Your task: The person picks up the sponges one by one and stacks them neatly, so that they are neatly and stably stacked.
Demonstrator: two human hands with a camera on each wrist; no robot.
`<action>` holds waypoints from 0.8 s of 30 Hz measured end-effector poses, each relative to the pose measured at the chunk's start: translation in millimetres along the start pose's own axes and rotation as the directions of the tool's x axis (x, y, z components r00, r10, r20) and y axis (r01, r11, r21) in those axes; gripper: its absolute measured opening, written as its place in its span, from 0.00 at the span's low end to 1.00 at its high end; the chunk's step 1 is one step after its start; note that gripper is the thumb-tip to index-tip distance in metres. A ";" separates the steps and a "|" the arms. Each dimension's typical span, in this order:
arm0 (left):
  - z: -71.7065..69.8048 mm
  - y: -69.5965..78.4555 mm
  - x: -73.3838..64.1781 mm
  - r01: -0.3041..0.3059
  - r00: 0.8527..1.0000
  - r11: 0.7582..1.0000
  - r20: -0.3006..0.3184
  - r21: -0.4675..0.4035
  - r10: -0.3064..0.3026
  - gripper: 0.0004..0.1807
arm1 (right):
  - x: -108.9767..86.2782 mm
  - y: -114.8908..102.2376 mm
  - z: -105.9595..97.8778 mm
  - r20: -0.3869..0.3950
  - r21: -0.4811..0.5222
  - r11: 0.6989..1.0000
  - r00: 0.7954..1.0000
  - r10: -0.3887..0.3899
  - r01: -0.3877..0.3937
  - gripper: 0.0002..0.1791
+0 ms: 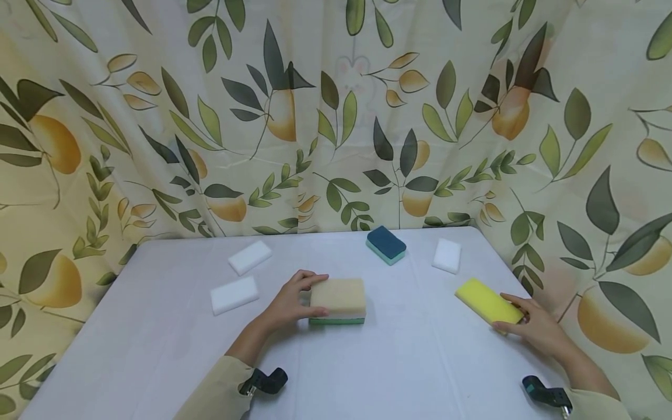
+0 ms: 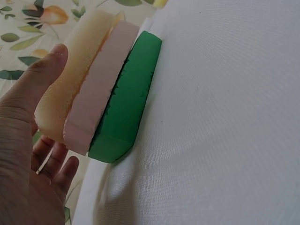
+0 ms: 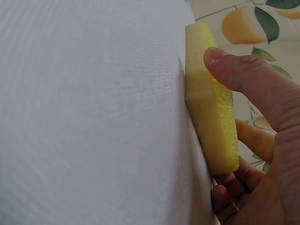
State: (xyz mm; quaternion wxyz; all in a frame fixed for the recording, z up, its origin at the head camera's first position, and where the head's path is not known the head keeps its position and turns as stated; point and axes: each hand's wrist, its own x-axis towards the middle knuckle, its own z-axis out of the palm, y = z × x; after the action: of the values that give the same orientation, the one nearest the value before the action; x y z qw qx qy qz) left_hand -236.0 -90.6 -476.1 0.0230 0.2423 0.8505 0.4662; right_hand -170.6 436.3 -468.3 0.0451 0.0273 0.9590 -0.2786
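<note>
At the middle of the table, my left hand [image 1: 289, 300] grips a beige sponge [image 1: 338, 296] by its left end, thumb on the near side and fingers at the far side. Under the beige block, the left wrist view shows a pale pinkish layer [image 2: 101, 79] and then a green sponge [image 2: 125, 101] at the bottom of the stack. Over at the right edge, my right hand [image 1: 538, 326] holds a yellow sponge [image 1: 488, 304] between thumb and fingers. Its paler side [image 3: 199, 93] lies close against the white cloth in the right wrist view.
Two white sponge blocks [image 1: 250, 257] [image 1: 234, 295] lie left of the stack. A dark blue and green sponge [image 1: 387, 244] sits near the back edge, with another white block [image 1: 447, 255] to its right. A patterned curtain [image 1: 336, 157] hangs behind the white-covered table [image 1: 378, 373].
</note>
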 end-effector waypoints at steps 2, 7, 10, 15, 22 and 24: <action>0.7 0.2 -0.6 0.002 1.000 1.000 0.005 -0.002 -0.002 0.40 | -0.5 1.5 0.5 0.000 -0.002 1.000 1.000 -0.008 0.008 0.52; 1.8 -0.2 -1.8 0.017 1.000 1.000 0.012 -0.008 -0.017 0.40 | -2.0 3.9 2.2 0.001 0.005 1.000 1.000 -0.020 0.020 0.51; 1.8 -1.2 -1.3 0.005 1.000 1.000 0.009 -0.005 -0.005 0.40 | -2.0 3.4 2.3 0.000 0.014 1.000 1.000 -0.022 0.022 0.50; 1.0 -1.4 -0.4 0.003 1.000 1.000 0.008 -0.002 -0.003 0.40 | -0.4 1.1 1.6 0.003 0.015 1.000 1.000 -0.013 0.013 0.51; 0.6 -0.8 0.9 0.008 1.000 1.000 0.004 -0.001 -0.008 0.40 | 2.6 -3.5 2.1 0.000 -0.016 0.999 0.999 -0.045 0.045 0.51; 0.7 -1.1 1.3 0.006 1.000 1.000 0.003 -0.001 -0.006 0.40 | 3.1 -5.3 2.2 -0.001 -0.022 0.998 0.999 -0.054 0.054 0.51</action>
State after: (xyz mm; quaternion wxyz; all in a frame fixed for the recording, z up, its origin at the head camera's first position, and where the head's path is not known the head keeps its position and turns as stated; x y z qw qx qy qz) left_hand -237.4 -90.0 -477.1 0.0261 0.2404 0.8510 0.4661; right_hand -173.9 430.8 -467.6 0.0369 0.0009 0.9623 -0.2693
